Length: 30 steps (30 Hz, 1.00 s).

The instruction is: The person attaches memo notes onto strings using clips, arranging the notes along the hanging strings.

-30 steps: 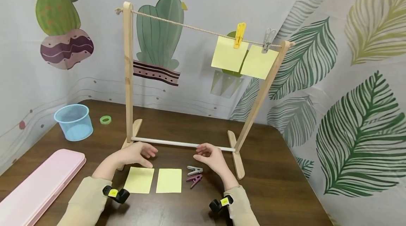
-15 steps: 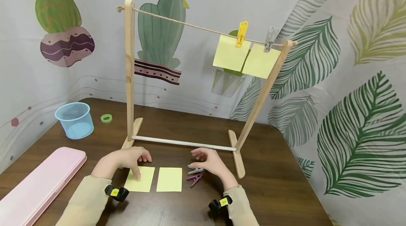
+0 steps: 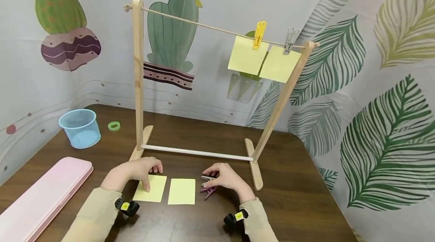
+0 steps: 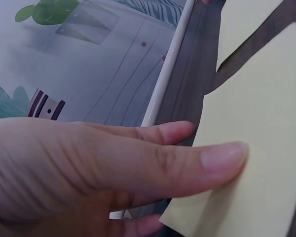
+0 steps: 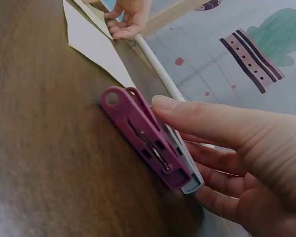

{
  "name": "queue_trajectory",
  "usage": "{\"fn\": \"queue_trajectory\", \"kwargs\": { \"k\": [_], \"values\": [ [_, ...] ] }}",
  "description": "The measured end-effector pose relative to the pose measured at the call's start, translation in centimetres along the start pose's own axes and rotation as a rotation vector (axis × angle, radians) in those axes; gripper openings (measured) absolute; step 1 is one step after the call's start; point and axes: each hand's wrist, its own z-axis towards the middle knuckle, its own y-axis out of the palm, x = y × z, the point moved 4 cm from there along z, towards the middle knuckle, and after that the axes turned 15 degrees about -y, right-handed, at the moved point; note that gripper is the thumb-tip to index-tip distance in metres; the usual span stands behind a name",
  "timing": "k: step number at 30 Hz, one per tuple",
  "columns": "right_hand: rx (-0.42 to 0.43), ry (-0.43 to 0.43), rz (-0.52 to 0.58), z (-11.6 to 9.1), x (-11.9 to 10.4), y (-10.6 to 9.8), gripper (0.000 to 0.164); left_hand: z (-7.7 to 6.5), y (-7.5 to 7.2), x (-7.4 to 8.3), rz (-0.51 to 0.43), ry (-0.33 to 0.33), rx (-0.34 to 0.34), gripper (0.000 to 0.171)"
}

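My left hand pinches the far edge of a yellow sticky note; in the left wrist view the thumb lies over the paper and fingers are at its edge. A second yellow note lies flat beside it. With curled thumb and fingers, my right hand grips a grey clothespin, whose far side the fingers partly hide. Against it, nearer the right wrist camera, is a purple clothespin.
A wooden stand with a rope rises behind the hands. Two notes hang there from yellow and grey clothespins. At left are a blue mesh basket, green tape roll and pink case.
My left thumb has come down onto the left note, which has shifted slightly away from me. My right hand has lowered from near the white bar to the grey clothespin.
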Motion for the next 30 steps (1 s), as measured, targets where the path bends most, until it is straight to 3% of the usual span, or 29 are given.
{"fn": "queue_trajectory", "kwargs": {
  "k": [12, 17, 24, 30],
  "values": [
    [0.003, -0.007, -0.026, 0.1, -0.2, 0.4, 0.028, 0.6, -0.1, -0.6, 0.005, 0.036, 0.102, 0.050],
    [0.020, -0.010, -0.035, 0.2, -0.3, 0.3, 0.024, 0.6, -0.1, -0.7, -0.011, 0.026, 0.105, 0.047],
    [0.098, 0.019, -0.071, 0.1, 0.2, 0.0, 0.022, 1.0, -0.4, -1.2, -0.009, 0.120, 0.126, 0.044],
    [0.118, 0.044, -0.087, -0.2, 0.7, -0.1, 0.023, 1.0, -0.5, -0.9, -0.039, 0.037, 0.136, 0.049]
  ]
}}
